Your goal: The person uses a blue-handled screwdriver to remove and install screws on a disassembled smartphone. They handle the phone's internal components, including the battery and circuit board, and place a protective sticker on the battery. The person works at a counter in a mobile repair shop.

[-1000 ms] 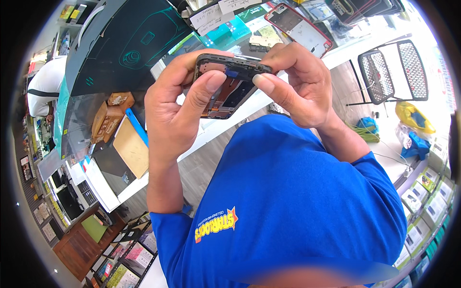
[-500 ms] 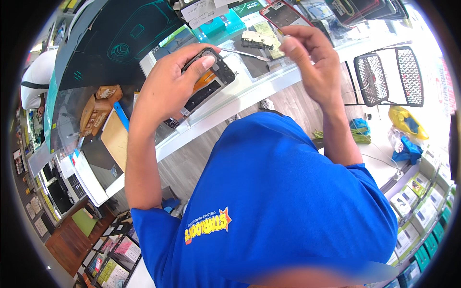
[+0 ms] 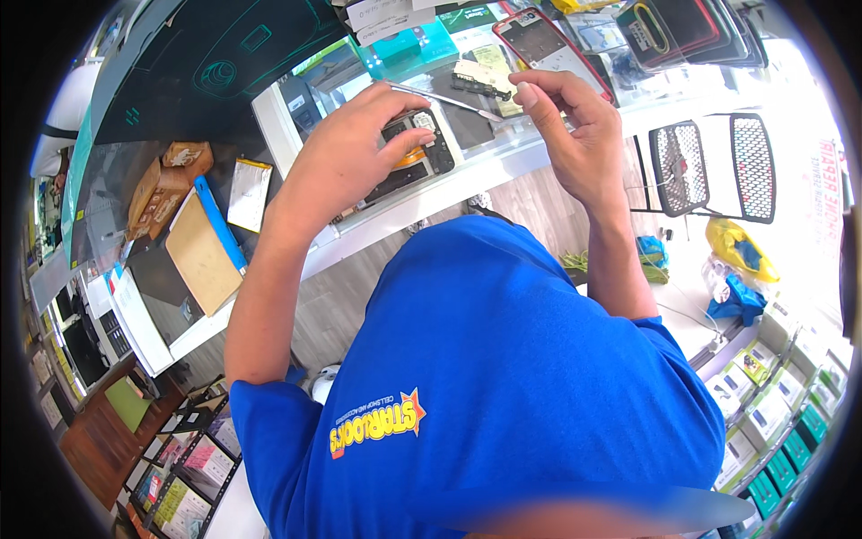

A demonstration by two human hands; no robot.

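At the white-edged counter (image 3: 521, 162), in the head view, an opened phone (image 3: 439, 153) is held by the left hand (image 3: 341, 153). It is gripped at its edge, with the thumb laid across its open inner side and the fingers curled along the far side; black parts and an orange strip are left exposed. Whether its underside is rested on the counter cannot be told.

The right hand (image 3: 579, 135) is raised to the right, well apart from the phone. Its thumb and forefinger are brought close together at the tips; whether anything small is pinched there cannot be told. Just beside those fingertips, a slim black part (image 3: 479, 87) is seen. Between the two hands, a thin silver tool (image 3: 453, 101) is laid slantwise.

Beyond the right hand, a red-rimmed phone shell (image 3: 543, 43) is placed, partly covered by it. Farther left, a teal box (image 3: 409, 56) is set. Near the left forearm, a tan board (image 3: 205, 265) is edged in blue.
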